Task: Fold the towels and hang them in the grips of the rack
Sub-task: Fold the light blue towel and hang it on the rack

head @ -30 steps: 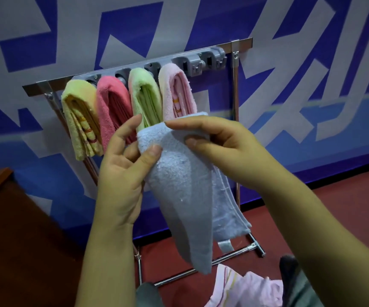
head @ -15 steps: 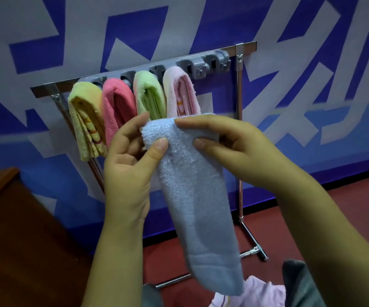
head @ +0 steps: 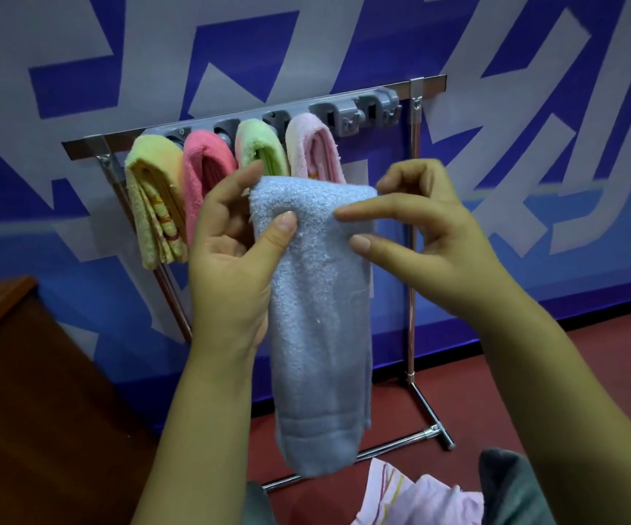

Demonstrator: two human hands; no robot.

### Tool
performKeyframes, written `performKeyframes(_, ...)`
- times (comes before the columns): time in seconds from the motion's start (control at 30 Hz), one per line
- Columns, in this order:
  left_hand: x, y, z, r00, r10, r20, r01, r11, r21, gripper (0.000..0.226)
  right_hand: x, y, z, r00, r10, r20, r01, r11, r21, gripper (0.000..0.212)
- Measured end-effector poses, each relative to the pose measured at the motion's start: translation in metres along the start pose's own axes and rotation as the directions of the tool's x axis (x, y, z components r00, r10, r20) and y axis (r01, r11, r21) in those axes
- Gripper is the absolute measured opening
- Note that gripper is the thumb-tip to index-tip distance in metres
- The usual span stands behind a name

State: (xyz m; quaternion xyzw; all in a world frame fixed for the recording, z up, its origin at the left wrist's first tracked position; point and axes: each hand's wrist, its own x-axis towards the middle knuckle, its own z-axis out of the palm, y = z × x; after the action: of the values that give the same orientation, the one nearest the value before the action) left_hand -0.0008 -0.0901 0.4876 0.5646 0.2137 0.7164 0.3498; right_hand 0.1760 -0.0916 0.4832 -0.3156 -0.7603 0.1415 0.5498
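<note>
Four towels racked | left hand (head: 230,267) pinches blue towel (head: 317,316) | right hand (head: 420,236) loose

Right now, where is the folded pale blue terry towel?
The folded pale blue terry towel hangs mid-frame, pinched by the left hand, before the rack's pale pink towel.

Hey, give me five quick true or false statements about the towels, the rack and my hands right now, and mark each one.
1. Four folded towels hang on the rack. True: yellow towel, dark pink towel, green towel, pale pink towel.
2. The blue towel is already in a grip. False: it is held in front of the rack.
3. The left hand pinches the blue towel near its top. True.
4. Every grip is filled. False: two empty grips remain at the right end.
5. The right hand is holding a green towel. False: its fingertips are at the blue towel's top.
</note>
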Motion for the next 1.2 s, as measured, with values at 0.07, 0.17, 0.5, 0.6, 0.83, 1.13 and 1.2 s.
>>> performKeyframes(0.07,0.002,0.0,0.001,1.0,-0.008,0.024,0.008,1.0,-0.018,0.041,0.004,-0.003,-0.004,0.99,0.047,0.13,-0.061,0.993,0.105,0.021)
performKeyframes(0.17,0.004,-0.002,0.003,0.998,-0.02,0.067,0.021,1.0,-0.016,0.043,0.011,-0.009,-0.009,0.951,0.114,0.286,-0.157,0.978,0.135,0.018)
performKeyframes(0.5,0.009,-0.015,0.01,0.991,-0.131,0.016,0.13,0.991,0.039,0.04,0.023,-0.012,-0.014,0.949,0.238,0.206,-0.236,0.971,-0.031,0.023)
performKeyframes(0.6,0.013,-0.023,0.015,0.995,-0.087,-0.049,0.097,0.96,0.262,0.041,0.033,-0.008,-0.018,0.932,0.327,0.156,-0.317,0.945,-0.085,0.021)
performKeyframes(0.83,0.029,-0.054,0.04,0.998,-0.06,-0.004,0.055,0.884,0.465,0.036,0.065,0.008,-0.045,0.921,0.383,0.067,-0.347,0.889,-0.299,0.024)
performKeyframes(1.13,0.077,-0.098,0.104,0.926,-0.345,0.154,0.224,0.829,0.513,0.067,0.129,0.034,-0.069,0.931,0.366,-0.014,-0.324,0.807,-0.494,0.031)
performKeyframes(1.2,0.093,-0.103,0.112,0.934,-0.339,0.112,0.229,0.81,0.539,0.078,0.148,0.039,-0.073,0.938,0.344,-0.04,-0.315,0.799,-0.512,0.031)
